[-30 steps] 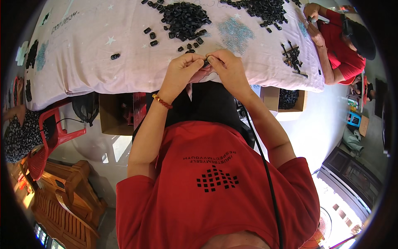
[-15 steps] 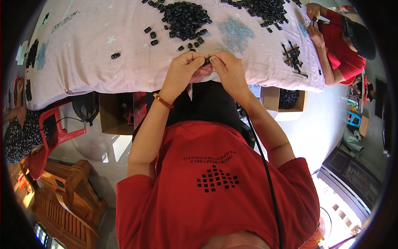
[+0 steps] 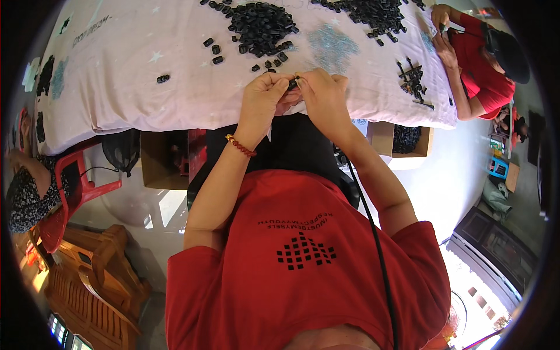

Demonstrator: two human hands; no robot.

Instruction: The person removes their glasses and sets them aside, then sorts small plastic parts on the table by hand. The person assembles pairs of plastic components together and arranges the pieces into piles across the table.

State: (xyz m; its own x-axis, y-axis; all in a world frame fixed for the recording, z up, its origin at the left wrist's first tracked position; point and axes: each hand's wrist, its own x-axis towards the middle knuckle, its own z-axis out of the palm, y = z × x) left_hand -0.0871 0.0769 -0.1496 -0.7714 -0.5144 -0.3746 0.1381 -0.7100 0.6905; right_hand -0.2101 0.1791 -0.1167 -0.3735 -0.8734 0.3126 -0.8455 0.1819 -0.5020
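My left hand (image 3: 265, 96) and my right hand (image 3: 324, 99) meet over the near edge of the cloth-covered table (image 3: 116, 87). Between their thumbs and fingertips they pinch a small black plastic part (image 3: 293, 84), mostly covered by the fingers. Just beyond my hands lie a few loose black parts (image 3: 282, 56), and behind these rises a heap of similar black parts (image 3: 262, 26). To the right of that heap is a spread of tiny silvery-blue pieces (image 3: 332, 48).
Another heap of black parts (image 3: 376, 17) lies far right, above thin black rod-like pieces (image 3: 413, 81). A co-worker in red (image 3: 481, 87) handles something at the right edge. Below the table stand cardboard boxes (image 3: 382, 139). A red chair (image 3: 87, 189) is at left.
Both hands stay together on the black part. My left wrist and forearm have shifted slightly right, and the right hand's fingers have turned a little over the part.
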